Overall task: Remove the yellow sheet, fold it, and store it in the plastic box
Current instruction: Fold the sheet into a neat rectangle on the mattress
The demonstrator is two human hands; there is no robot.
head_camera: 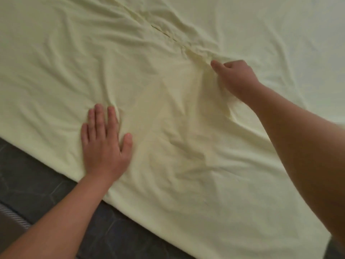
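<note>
When I reviewed the head view, the yellow sheet point(168, 131) lay spread out and heavily creased, filling almost the whole frame. Its near edge ran on a diagonal from the left side down toward the near middle. Beyond that edge, in the near left corner, I noted a dark grey surface point(28, 174) with faint lines across it. A pale ribbed cord point(13, 212) lay on that surface at the left margin; I could not tell what it belonged to.

I recorded the left hand point(104, 141) palm down on the sheet, just inside the near edge. Its fingers point(99, 116) were straight and close together, the thumb set slightly apart, and it pressed flat on the cloth without gripping anything.

The right hand point(237, 79) reached farther across, to the right of centre. Its fingers were curled under and the thumb pointed left, and the cloth was bunched into tight pleats directly at the thumb. I judged it to be pinching a gather of the sheet.

A raised fold line point(164, 32) ran from the far middle down to that gather, with wrinkles fanning out from it. Between the two hands the cloth showed slack, shallow ridges, and the hands were well apart
</note>
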